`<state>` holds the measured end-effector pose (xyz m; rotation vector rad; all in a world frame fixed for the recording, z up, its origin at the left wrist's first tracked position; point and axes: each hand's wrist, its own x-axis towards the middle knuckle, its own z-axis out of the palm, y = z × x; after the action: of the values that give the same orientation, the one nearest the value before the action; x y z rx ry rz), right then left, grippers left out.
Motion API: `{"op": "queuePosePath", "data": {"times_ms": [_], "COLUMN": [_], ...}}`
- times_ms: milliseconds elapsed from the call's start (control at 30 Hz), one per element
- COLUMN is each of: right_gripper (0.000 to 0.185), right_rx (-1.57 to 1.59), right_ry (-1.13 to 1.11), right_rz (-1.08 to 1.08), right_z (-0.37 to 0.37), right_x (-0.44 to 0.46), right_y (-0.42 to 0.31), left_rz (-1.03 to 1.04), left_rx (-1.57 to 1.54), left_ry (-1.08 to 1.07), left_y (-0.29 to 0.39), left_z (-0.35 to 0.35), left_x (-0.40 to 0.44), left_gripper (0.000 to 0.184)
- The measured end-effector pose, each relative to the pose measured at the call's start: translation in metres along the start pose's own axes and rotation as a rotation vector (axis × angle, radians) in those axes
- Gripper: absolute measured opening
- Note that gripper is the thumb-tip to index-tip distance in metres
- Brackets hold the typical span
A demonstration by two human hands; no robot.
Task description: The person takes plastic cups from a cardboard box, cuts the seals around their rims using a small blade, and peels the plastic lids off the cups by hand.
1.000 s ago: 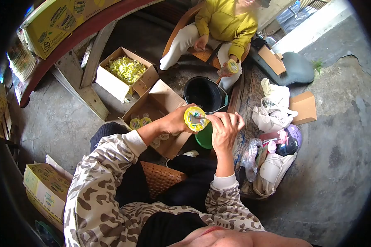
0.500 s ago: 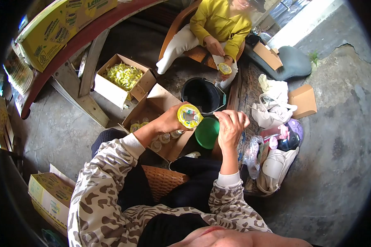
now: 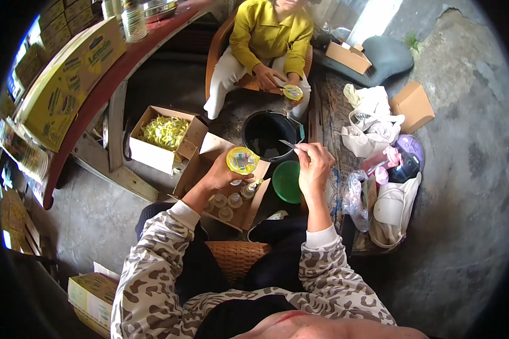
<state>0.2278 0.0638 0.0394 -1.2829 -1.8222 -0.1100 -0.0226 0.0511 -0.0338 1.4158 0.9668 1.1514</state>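
A plastic cup with a yellow printed lid [image 3: 242,160] is in my left hand [image 3: 222,174], its top facing up. My right hand [image 3: 314,168] pinches a small metal blade [image 3: 287,144], which points left, apart from the cup. Beneath my left hand, an open cardboard box [image 3: 257,205] holds several clear cups [image 3: 234,200]. A black bucket [image 3: 270,134] stands just beyond my hands, with a green basin [image 3: 287,182] beside it.
Across from me a seated person in a yellow top [image 3: 266,34] holds another yellow-lidded cup [image 3: 292,92]. A box of yellow strips [image 3: 164,133] stands at the left, under a red-edged table [image 3: 90,93]. White bags [image 3: 373,133] and a helmet [image 3: 410,150] lie at the right.
The blade has come away from the cup lid, and my hands are farther apart. The view has shifted, showing more of the table. The other person's hands have come together at their cup.
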Motion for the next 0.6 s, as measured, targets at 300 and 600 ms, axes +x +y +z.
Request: {"op": "queuePosePath", "data": {"times_ms": [300,600], "right_gripper": [0.007,0.009], "right_rx": [0.062,0.107], "right_ry": [0.034,0.084], "right_rz": [0.082,0.148], "right_z": [0.002,0.003], "right_x": [-0.003,-0.002], "right_y": [0.005,0.016], "left_rz": [-0.182,-0.298], "left_rx": [-0.063,0.197], "left_ry": [0.025,-0.013], "left_y": [-0.017,-0.11], "left_z": [0.014,0.015], "left_x": [0.029,0.1], "left_gripper": [0.058,0.053]}}
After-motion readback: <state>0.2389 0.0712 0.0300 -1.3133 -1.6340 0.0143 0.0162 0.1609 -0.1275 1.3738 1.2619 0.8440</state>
